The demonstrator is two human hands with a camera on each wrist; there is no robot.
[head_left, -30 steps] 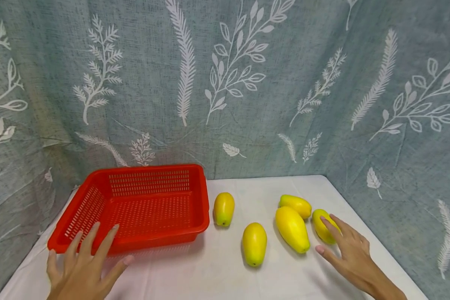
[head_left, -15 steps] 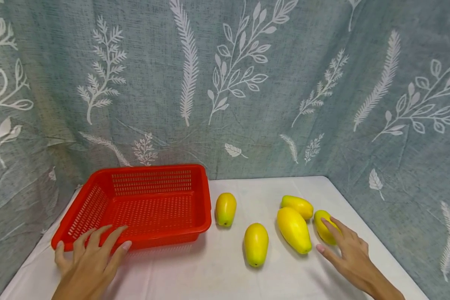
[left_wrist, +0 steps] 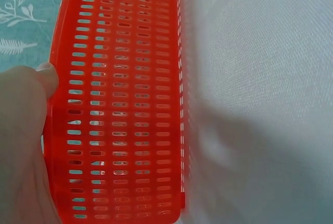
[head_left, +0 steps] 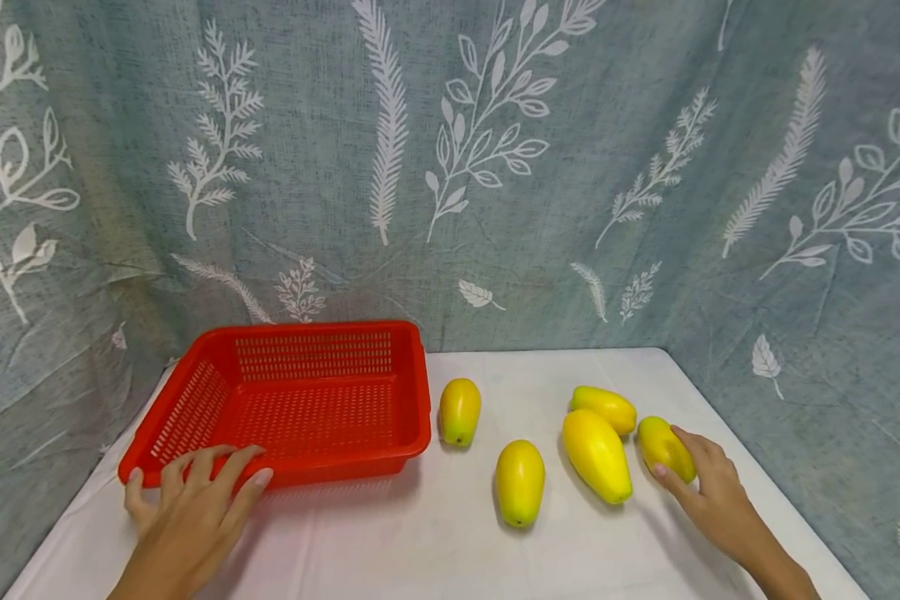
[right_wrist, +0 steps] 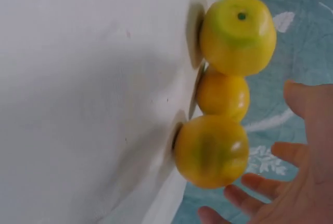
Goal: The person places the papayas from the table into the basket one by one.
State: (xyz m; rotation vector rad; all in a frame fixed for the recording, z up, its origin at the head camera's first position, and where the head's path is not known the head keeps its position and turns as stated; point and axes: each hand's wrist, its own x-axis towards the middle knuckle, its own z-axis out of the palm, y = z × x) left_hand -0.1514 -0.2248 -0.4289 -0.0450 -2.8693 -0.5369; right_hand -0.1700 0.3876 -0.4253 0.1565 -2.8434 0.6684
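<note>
A red plastic basket [head_left: 307, 471] with slotted walls stands on the left of the white table. My left hand [head_left: 187, 508] grips its near rim, fingers bent over the top; in the left wrist view the thumb [left_wrist: 48, 78] lies at the rim. At the far right lies a yellow-green papaya [head_left: 663, 450]. Around it my right hand [head_left: 716, 492] is spread, fingers at its far right side and thumb near its front. In the right wrist view, spread fingers [right_wrist: 255, 185] come close to the papaya [right_wrist: 210, 153], with the palm apart from it.
Left of the right hand lie a large papaya [head_left: 596, 457] and a smaller one [head_left: 603, 408] behind it. Another papaya [head_left: 520, 483] is near the table's middle, and one [head_left: 460, 412] sits beside the basket. A patterned grey-green curtain [head_left: 420, 275] surrounds the table [head_left: 390, 550].
My left hand has come from above the basket's near side onto its rim. The right hand has shifted slightly rightward around the far-right papaya. The head view has turned a little left.
</note>
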